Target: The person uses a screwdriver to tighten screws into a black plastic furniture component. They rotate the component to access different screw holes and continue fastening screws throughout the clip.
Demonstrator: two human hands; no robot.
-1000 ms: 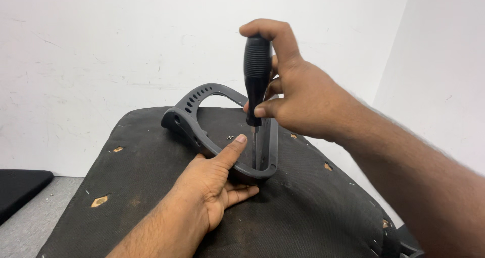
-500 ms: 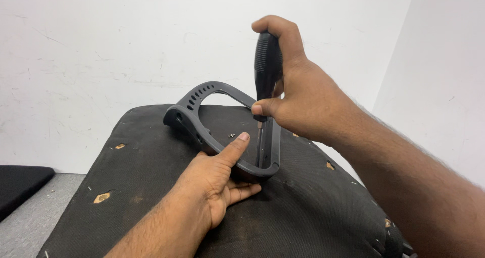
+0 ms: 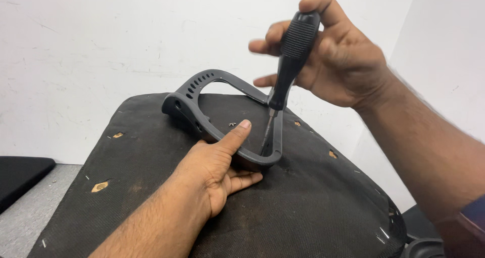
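Head view: the right hand (image 3: pixel 343 61) holds a black screwdriver (image 3: pixel 295 56) upright w/ a slight tilt, fingers curled loosely round the ribbed handle, index and middle fingers partly lifted off, thumb on the handle's top. The metal shaft runs down from the handle; its tip meets the near end of a dark grey plastic armrest (image 3: pixel 222 111), just inside the frame's near corner. The armrest is a curved loop w/ a row of slots on its upper left bend; it lies on the black fabric underside of a seat (image 3: pixel 313 202), near the seat's middle and reaching toward its far edge.

The left hand (image 3: pixel 217 169) lies flat on the seat, palm down, pressed against the armrest's near rail; the thumb sticks up along the rail's inner side, beside the shaft, and the fingers tuck under the frame's near corner. This hand's grip is open, bracing, not closed round anything.

Small tears showing pale wood (image 3: pixel 99 186) dot the fabric at left and right, w/ staples (image 3: pixel 384 233) along the seat's edges. A tiny screw (image 3: pixel 232 124) lies inside the loop. White wall (image 3: pixel 101 46) behind; grey floor (image 3: pixel 30 217) at lower left.
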